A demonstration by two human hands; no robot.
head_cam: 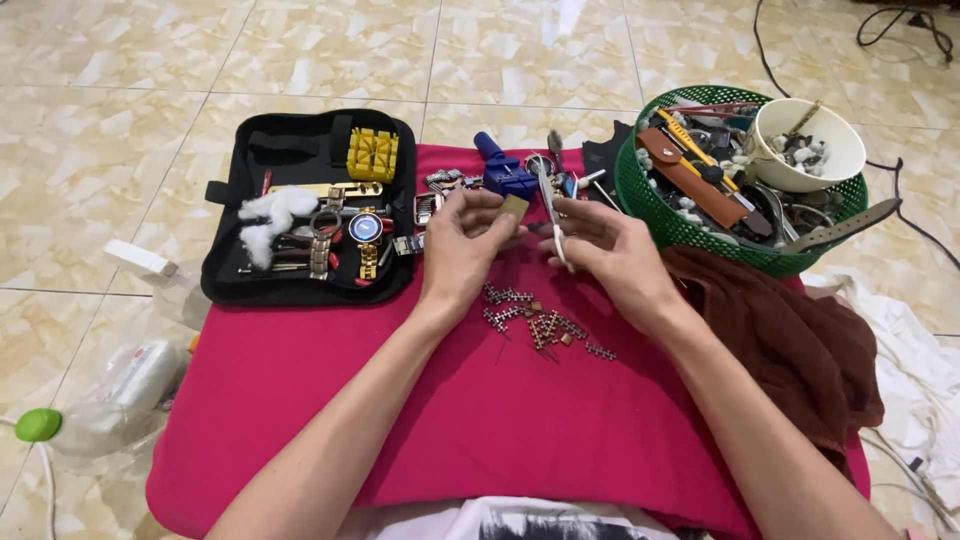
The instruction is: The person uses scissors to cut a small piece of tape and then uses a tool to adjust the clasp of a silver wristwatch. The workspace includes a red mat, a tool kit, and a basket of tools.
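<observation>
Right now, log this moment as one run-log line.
left hand: holds small tan piece | right hand: holds tweezers | watch links: on red cloth

Near cloth: the red cloth (pixel 480 440) at 6 o'clock of the hands lies bare between the forearms.
Under the hands: loose watch-band links (pixel 540 325) scattered.
9 o'clock: black tool case (pixel 310 205), open, blocks.
12 o'clock: blue tool (pixel 503 172) and small parts crowd.
2 o'clock: green basket (pixel 740 180) stands high.
3 o'clock: brown cloth (pixel 790 340) heaped.
</observation>
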